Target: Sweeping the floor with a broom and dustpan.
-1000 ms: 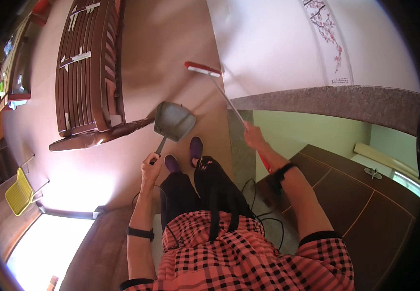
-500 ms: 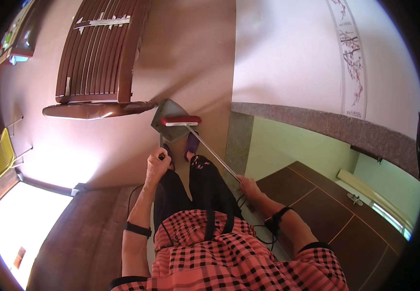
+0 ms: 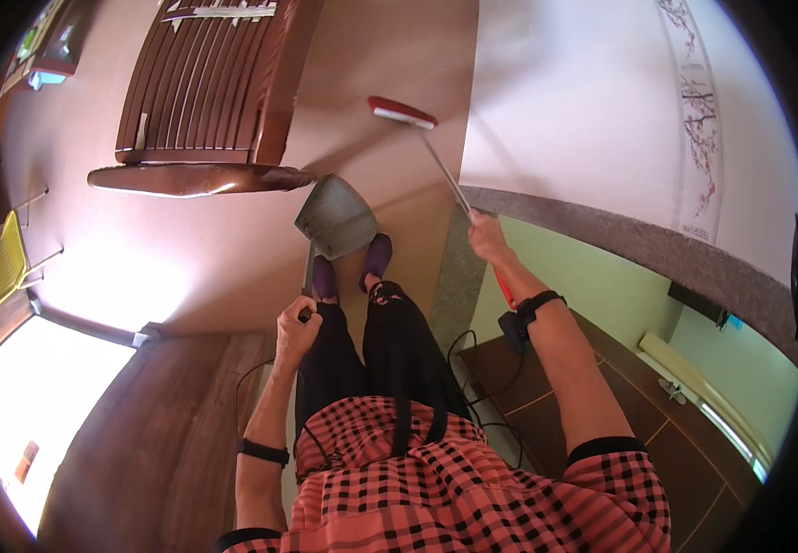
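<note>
My left hand [image 3: 298,327] is wrapped round the dark handle of a long-handled grey dustpan [image 3: 339,219]. The dustpan's wide pan rests in front of my feet, near the end of the wooden bench. In my right hand [image 3: 487,238] is the metal stick of a broom [image 3: 443,168], its red grip end sticking out behind the hand. The broom's red head [image 3: 403,112], with pale bristles, is beyond the dustpan and apart from it; whether it touches the floor I cannot tell.
A slatted brown wooden bench [image 3: 205,92] stands ahead on the left. To the right runs a white wall [image 3: 574,101] with a grey stone edge. A yellow chair [image 3: 1,263] is at far left, a brown wooden surface [image 3: 155,433] at lower left. Black cables [image 3: 500,396] hang beside my right leg.
My right hand has moved forward and to the right, taking the broom head out of the dustpan to the floor area farther ahead. My left hand still grips the dustpan, slightly lower in view.
</note>
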The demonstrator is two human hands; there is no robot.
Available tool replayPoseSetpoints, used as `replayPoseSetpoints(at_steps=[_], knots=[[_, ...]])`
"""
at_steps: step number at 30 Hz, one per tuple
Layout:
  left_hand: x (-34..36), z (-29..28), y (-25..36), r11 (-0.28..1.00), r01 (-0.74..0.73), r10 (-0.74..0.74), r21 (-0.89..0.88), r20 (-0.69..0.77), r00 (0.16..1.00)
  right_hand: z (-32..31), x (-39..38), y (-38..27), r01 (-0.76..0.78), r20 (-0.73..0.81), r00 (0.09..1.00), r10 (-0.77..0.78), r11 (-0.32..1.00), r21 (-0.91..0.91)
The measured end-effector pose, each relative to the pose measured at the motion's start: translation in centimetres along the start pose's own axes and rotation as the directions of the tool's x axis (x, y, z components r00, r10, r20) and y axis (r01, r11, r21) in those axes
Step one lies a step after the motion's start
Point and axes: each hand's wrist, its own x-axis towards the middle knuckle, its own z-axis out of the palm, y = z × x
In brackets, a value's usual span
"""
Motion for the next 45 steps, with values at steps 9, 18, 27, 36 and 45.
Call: replayPoseSetpoints(at_steps=[9,18,27,36,45], knots=[[1.3,0.1,-0.6,0.997,-0.034,0.033,-0.072,-0.018,0.999,3.1,-16.8,-1.6,0.115,0.278,0.942,-0.190,0.957,0.267],[-1.4,-5.9,-3.5,0.992,-0.084,0.077,-0.093,-0.078,0.994,-3.1,-19.6,-1.0,-0.168,0.316,0.943,0.104,0.969,0.183],[-4.9,-13.7,-5.8,0.991,0.059,-0.067,-0.116,-0.064,0.996,-3.8,-13.4,-5.3,-0.611,0.503,0.746,0.435,0.749,0.258],[-9.9,-21.1,-5.9,0.955,0.124,-0.190,-0.270,-0.237,0.953,-4.6,-7.7,-8.8,-0.498,0.529,0.723,0.444,0.866,-0.046],[-11.1,-20.7,-6.9,0.873,0.098,-0.357,-0.478,-0.488,0.797,-3.1,-7.3,-6.9,-0.426,0.569,0.715,0.407,0.898,-0.107]])
